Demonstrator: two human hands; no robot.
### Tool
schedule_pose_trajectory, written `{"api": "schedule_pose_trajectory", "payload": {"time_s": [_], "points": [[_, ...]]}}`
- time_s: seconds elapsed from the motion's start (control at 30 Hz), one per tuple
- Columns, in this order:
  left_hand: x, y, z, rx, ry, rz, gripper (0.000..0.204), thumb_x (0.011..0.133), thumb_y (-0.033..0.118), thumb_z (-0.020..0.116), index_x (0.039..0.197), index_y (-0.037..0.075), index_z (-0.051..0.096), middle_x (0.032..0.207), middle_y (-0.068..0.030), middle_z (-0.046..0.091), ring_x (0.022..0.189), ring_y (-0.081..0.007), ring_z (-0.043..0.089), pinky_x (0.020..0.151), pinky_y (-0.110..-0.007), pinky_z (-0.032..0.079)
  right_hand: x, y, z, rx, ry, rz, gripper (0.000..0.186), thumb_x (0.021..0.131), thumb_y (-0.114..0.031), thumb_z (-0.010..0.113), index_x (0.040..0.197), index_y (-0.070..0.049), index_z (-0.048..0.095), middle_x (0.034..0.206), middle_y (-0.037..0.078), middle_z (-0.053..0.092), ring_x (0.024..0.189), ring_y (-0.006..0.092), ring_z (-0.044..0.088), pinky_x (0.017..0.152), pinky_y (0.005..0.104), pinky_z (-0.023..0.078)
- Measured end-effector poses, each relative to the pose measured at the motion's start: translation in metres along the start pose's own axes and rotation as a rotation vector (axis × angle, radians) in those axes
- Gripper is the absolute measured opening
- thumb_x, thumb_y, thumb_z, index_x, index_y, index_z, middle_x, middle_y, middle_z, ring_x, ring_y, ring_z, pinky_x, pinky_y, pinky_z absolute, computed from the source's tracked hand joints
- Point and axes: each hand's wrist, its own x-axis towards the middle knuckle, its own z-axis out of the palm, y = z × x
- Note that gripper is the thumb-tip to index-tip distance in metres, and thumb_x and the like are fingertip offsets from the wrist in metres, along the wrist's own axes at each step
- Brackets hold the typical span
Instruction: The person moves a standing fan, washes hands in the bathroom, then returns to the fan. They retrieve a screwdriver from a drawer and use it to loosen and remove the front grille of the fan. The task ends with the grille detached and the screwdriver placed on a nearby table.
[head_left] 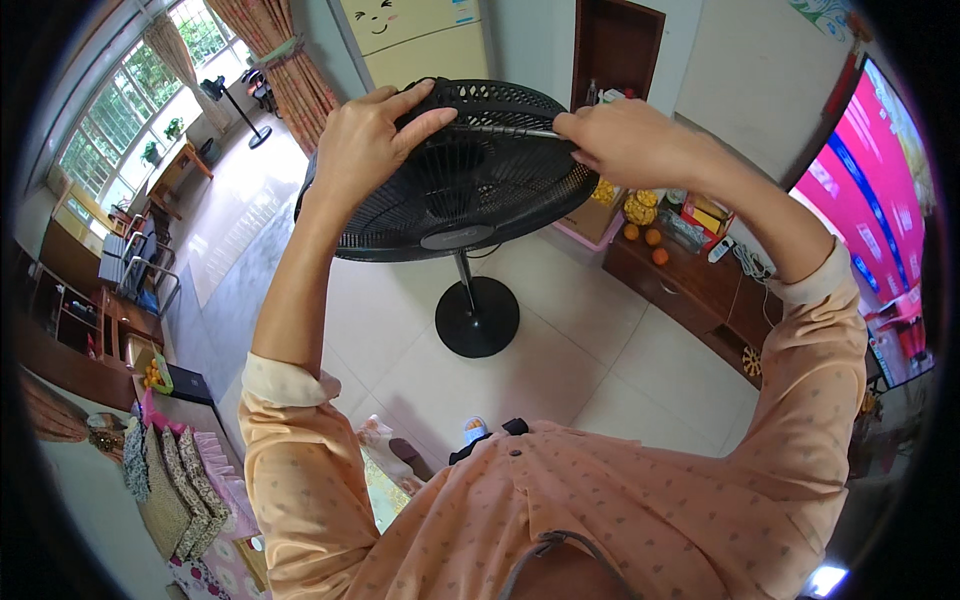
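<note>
While the left hand (365,135) curls its fingers (425,115) over the black pedestal fan's grille (470,190), the right hand (625,140) pinches a thin metal rod (510,130) lying between both sets of fingers

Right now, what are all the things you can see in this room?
pedestal fan: one, black, standing on the pale tiled floor, grille head under both hands
screwdriver: one, thin and silvery, lying across the top of the fan's grille
second fan: one, dark, far off by the windows
fridge: one, pale yellow, behind the fan
low cabinet: one, dark brown, right of the fan
oranges: a few, orange, on the low cabinet
screen: one, pink and blue picture, far right
curtains: red patterned, beside the windows
left hand: grip on the fan's rim
right hand: grip on the screwdriver
</note>
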Motion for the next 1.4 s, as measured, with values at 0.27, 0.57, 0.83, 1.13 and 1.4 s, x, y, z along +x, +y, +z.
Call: {"api": "schedule_pose_trajectory", "payload": {"time_s": [0.27, 0.57, 0.83, 1.13, 1.4], "points": [[0.007, -0.003, -0.010, -0.026, -0.049, -0.027, 0.049, 0.082, 0.050, 0.061, 0.105, 0.007, 0.069, 0.085, -0.0153, 0.066, 0.067, -0.0326, 0.064, 0.063, -0.038, 0.051, -0.030, 0.015, -0.010, 0.210, 0.036, 0.131, 0.027, 0.090, -0.022, 0.056, 0.113, -0.008, 0.058, 0.079, 0.018, 0.065, 0.077, 0.0359, 0.063, 0.069, 0.0450, 0.050], [0.006, -0.001, -0.007, 0.057, -0.021, 0.183, 0.036, 0.085, 0.038, 0.062, 0.097, 0.005, 0.069, 0.081, -0.0125, 0.064, 0.067, -0.0344, 0.063, 0.060, -0.043, 0.050, -0.062, 0.007, -0.019, 0.115, -0.020, 0.207, 0.029, 0.090, -0.023, 0.055, 0.116, -0.009, 0.056, 0.077, 0.020, 0.062, 0.074, 0.0381, 0.060, 0.067, 0.0460, 0.047], [0.011, 0.005, -0.024, 0.359, -0.217, 0.466, 0.022, 0.079, 0.011, 0.062, 0.098, -0.002, 0.062, 0.093, -0.0150, 0.066, 0.091, -0.0314, 0.063, 0.078, -0.038, 0.050, -0.089, 0.018, -0.001, 0.637, 0.015, 0.303, 0.029, 0.090, -0.017, 0.057, 0.117, -0.005, 0.057, 0.072, 0.010, 0.059, 0.057, 0.0196, 0.056, 0.055, 0.0334, 0.044], [0.023, 0.022, -0.027, 0.337, -0.165, 0.616, 0.011, 0.070, 0.004, 0.059, 0.080, 0.001, 0.054, 0.074, -0.0120, 0.057, 0.077, -0.0283, 0.059, 0.070, -0.038, 0.047, -0.111, 0.031, 0.037, 1.292, 0.151, 0.489, 0.024, 0.091, -0.014, 0.057, 0.110, 0.001, 0.056, 0.065, 0.000, 0.050, 0.046, 0.0051, 0.044, 0.042, 0.0204, 0.036], [0.025, 0.018, -0.026, 0.136, -0.139, 0.545, 0.014, 0.072, 0.005, 0.063, 0.083, 0.000, 0.056, 0.078, -0.0131, 0.057, 0.078, -0.0308, 0.058, 0.072, -0.039, 0.046, -0.098, 0.021, 0.059, 1.265, 0.091, 0.433, 0.030, 0.091, -0.015, 0.058, 0.120, -0.006, 0.057, 0.067, 0.000, 0.051, 0.049, 0.0051, 0.045, 0.045, 0.0218, 0.038]]}}
